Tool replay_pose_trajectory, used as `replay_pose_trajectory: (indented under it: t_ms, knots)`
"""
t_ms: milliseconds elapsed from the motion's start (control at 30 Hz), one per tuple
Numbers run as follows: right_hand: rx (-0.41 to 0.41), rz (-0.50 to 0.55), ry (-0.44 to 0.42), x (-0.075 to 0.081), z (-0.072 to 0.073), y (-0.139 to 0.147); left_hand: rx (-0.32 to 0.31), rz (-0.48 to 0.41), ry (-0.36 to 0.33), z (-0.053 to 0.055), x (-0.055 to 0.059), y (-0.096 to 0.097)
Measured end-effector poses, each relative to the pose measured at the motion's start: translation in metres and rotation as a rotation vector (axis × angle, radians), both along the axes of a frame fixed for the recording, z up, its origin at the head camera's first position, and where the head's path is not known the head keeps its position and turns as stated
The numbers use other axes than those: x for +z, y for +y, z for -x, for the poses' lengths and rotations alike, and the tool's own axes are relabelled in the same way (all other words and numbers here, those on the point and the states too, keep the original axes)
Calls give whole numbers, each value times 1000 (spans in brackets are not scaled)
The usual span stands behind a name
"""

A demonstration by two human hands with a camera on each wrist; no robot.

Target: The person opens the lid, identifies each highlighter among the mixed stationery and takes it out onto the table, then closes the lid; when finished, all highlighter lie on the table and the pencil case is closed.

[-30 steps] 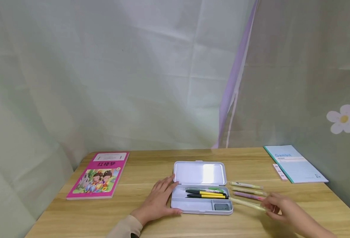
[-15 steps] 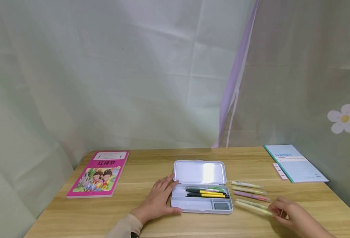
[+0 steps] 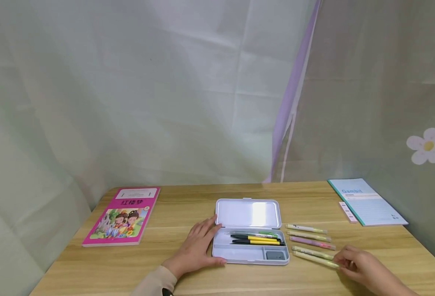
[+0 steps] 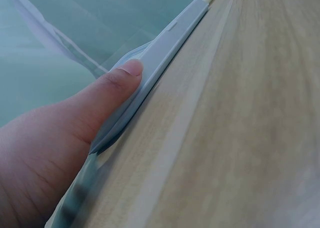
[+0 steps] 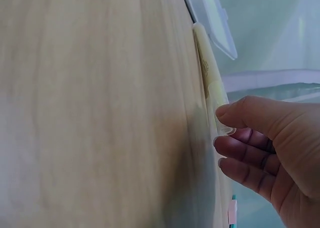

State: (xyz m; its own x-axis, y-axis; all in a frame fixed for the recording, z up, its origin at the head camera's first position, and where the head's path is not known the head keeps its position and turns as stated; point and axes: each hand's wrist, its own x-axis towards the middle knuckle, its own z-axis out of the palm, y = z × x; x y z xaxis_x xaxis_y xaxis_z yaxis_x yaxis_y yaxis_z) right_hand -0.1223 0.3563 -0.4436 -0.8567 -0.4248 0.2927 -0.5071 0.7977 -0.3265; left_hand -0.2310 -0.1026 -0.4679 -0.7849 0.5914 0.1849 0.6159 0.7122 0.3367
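My left hand [image 3: 199, 248] rests at the left side of an open white pencil case [image 3: 236, 253], fingers along its left edge. In the left wrist view its thumb [image 4: 117, 81] lies on the case's front wall. My right hand [image 3: 362, 265] pinches the right end of a pale yellow marker pen [image 3: 313, 259] between thumb and fingers, right of the case. The right wrist view shows this pen [image 5: 209, 63] lying along the tabletop. Just behind it lies another yellowish pen [image 3: 310, 251]. A purple pen [image 3: 312, 242] and two pale pens lie farther back.
Inside the case are yellow-and-black pens [image 3: 258, 242], a clear green-ended pen [image 3: 267, 234] and a grey eraser [image 3: 275, 255]. A pink book [image 3: 123, 218] lies at the left. Back right are a light-blue notebook [image 3: 369, 205] and a small pink strip [image 3: 348, 212]. Curtains hang behind the table.
My right hand has moved slightly right and towards me with the pale yellow pen, away from the case. Two pens now show apart there. The left hand has stayed in place.
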Motion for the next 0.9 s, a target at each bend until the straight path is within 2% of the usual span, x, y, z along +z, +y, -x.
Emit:
replay_pose_trajectory:
  t_ms: [300,533,767,900]
  knots:
    - [28,7,72,-5,1,0,0,-3,4,0,1,0]
    - [-4,-6,29,-4,1,2,-1,2,4,0,1,0]
    - [44,27,133,-6,4,3,-3,4,9,1,0,0]
    - [19,50,153,-3,4,-1,-3,7,9,0,1,0]
